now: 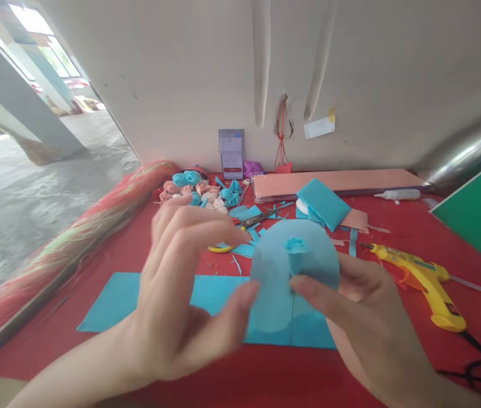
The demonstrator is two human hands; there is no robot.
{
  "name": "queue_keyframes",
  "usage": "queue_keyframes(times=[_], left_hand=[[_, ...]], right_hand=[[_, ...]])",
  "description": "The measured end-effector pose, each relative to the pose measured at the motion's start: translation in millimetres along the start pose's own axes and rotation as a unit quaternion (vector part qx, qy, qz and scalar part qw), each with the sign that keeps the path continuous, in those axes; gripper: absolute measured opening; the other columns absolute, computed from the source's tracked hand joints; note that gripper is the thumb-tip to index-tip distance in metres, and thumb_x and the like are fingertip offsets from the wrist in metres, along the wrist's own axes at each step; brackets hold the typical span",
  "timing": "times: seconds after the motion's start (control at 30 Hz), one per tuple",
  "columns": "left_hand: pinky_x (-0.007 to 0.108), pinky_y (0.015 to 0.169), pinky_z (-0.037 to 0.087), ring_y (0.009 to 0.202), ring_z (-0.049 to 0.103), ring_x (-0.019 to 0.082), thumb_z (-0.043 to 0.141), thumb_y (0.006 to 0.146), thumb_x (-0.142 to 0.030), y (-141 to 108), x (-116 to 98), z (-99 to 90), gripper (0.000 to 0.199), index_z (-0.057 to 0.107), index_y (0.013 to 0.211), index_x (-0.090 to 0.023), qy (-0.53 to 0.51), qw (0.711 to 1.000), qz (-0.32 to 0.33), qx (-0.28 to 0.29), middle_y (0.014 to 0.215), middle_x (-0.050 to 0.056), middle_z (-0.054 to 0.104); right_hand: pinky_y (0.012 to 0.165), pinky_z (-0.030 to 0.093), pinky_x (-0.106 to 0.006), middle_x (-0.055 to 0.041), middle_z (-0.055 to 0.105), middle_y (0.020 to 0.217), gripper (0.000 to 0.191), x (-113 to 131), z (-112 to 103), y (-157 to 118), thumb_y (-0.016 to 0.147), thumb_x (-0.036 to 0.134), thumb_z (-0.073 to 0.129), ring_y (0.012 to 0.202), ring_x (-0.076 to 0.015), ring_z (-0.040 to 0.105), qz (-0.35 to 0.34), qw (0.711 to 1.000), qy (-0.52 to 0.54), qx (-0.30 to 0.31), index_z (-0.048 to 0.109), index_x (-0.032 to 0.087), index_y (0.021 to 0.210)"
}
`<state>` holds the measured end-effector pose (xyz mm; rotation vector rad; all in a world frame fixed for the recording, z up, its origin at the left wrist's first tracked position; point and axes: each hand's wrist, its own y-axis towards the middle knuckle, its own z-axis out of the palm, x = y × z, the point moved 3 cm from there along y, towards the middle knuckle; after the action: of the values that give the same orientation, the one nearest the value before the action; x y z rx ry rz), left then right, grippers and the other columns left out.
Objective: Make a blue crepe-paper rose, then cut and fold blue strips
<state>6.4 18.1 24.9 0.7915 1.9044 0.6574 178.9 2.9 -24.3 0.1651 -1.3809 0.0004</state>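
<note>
Red tabletop (232,379) beneath hands (176,289) (363,317), pale wall (181,79)

A craft workshop (grey floor (91,147)), judging by glue gun (430,281), scissors (260,219) and paper flowers (202,188).

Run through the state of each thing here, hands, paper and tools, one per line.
Left hand, open, fingers curved and apart
Right hand, pinching the light blue paper piece
Light blue paper piece, held up, spread out
Blue paper roll, coiled, against that piece
Long blue sheet, flat on the table
Phone, upright, screen lit
Scissors, lying down, partly hidden
Glue gun, on its side
</note>
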Motion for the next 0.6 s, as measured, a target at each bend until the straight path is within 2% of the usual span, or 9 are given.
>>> queue_keyframes(times=[0.03,0.13,0.2,0.27,0.43,0.6], left_hand=[[0.031,0.092,0.039,0.09,0.054,0.016,0.057,0.088,-0.029,2,4,3.8,0.015,0.062,0.102,-0.027,-0.022,1.0,-0.01,0.014,0.092,-0.002,0.063],[0.023,0.076,0.046,0.086,0.058,0.012,0.042,0.096,-0.022,5,18,16.7,0.022,0.064,0.1,-0.026,-0.141,0.977,-0.126,0.095,0.09,-0.002,0.064],[0.022,0.071,0.048,0.08,0.061,0.012,0.049,0.094,-0.026,5,23,22.9,0.019,0.068,0.093,-0.026,-0.212,0.952,-0.168,0.141,0.086,-0.002,0.067],[0.024,0.071,0.049,0.077,0.062,0.014,0.059,0.088,-0.032,5,24,25.6,0.015,0.072,0.088,-0.025,-0.238,0.942,-0.17,0.164,0.084,-0.001,0.068],[0.029,0.072,0.051,0.073,0.06,0.016,0.071,0.077,-0.038,6,20,25.2,0.014,0.075,0.078,-0.025,-0.242,0.95,-0.147,0.136,0.072,0.0,0.068],[0.029,0.065,0.048,0.062,0.053,0.014,0.072,0.076,-0.04,6,14,23.7,0.017,0.076,0.072,-0.024,-0.214,0.963,-0.126,0.109,0.06,0.001,0.064]], right_hand=[[0.086,0.05,-0.037,0.0025,0.069,0.077,0.005,1,-1,3,0.074,0.038,0.073,0.085,-0.0183,0.061,-0.006,1.0,0.021,0.006,0.072,0.033,0.072],[0.087,0.049,-0.037,0.004,0.069,0.082,0.001,0,-3,12,0.075,0.036,0.073,0.088,-0.0174,0.06,-0.027,0.998,0.042,0.028,0.074,0.037,0.076],[0.086,0.047,-0.037,0.0046,0.069,0.079,0.005,-2,-4,17,0.076,0.035,0.073,0.084,-0.0162,0.059,-0.044,0.998,0.028,0.041,0.074,0.039,0.078],[0.083,0.046,-0.036,0.0042,0.067,0.076,0.005,-3,-5,21,0.076,0.034,0.073,0.079,-0.0157,0.056,-0.06,0.997,0.006,0.05,0.075,0.038,0.079],[0.069,0.042,-0.032,0.0025,0.057,0.063,0.008,-1,-3,25,0.075,0.037,0.072,0.07,-0.0152,0.045,-0.084,0.993,-0.027,0.078,0.073,0.034,0.068],[0.064,0.041,-0.031,0.001,0.051,0.064,0.009,-2,-2,23,0.076,0.037,0.071,0.07,-0.0162,0.044,-0.074,0.992,-0.034,0.099,0.072,0.032,0.068]])
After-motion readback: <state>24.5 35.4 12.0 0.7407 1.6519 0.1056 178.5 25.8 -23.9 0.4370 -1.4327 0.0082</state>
